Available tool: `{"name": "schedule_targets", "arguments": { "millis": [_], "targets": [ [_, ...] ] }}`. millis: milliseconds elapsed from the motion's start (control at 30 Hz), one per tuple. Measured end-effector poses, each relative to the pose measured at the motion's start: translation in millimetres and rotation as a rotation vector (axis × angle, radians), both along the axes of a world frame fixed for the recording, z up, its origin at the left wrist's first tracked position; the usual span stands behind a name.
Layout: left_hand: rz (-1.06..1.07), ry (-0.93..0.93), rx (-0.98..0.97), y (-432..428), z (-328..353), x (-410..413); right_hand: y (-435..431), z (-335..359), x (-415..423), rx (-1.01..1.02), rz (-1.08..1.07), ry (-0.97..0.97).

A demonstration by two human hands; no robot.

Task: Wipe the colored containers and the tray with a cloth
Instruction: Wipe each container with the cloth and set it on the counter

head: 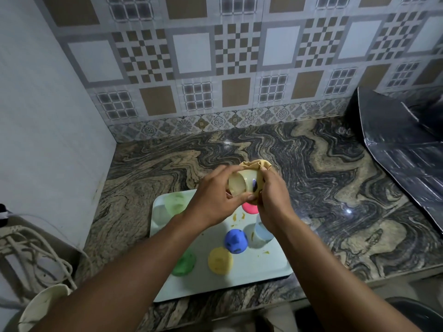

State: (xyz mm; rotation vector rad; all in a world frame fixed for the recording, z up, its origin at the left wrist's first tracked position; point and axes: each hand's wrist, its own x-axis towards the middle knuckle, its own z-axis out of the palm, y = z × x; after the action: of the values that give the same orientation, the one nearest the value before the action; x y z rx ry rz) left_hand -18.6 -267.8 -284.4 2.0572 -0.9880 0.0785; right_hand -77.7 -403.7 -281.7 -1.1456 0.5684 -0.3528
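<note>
You are standing in a home kitchen: a swirled granite countertop (311, 188) meets a patterned tile backsplash (215, 68) along its far edge.

Tray (167, 287) on bench (335, 188) at front edge; 7 cups on tray; 1 cup (242, 185) held above tray's rear.

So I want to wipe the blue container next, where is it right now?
In the head view, the blue container sits on the tray, right of centre, between the yellow container and a pale blue cup.
</note>
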Motion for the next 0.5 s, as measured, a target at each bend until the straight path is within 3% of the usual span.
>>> {"name": "schedule_targets", "arguments": {
  "millis": [133,200,300,333,467,500],
  "targets": [
    [-0.206,-0.4,0.211,8,-6,9,0,-6,-2,0.029,0.036,0.063],
    [-0.191,-0.32,0.171,9,-7,10,1,-4,-2,0.018,0.022,0.07],
    [-0.03,-0.041,0.034,5,-8,2,6,-1,1,-0.026,0.015,0.065],
    [-0.015,-0.051,0.023,5,-8,1,7,-2,3,-0.03,0.023,0.069],
    [-0.21,-0.406,0.178,12,-9,5,9,-5,1,0.072,0.03,0.081],
    [-0.205,-0.393,0.186,14,-9,6,9,-5,0,0.08,0.025,0.086]
  ]
}}
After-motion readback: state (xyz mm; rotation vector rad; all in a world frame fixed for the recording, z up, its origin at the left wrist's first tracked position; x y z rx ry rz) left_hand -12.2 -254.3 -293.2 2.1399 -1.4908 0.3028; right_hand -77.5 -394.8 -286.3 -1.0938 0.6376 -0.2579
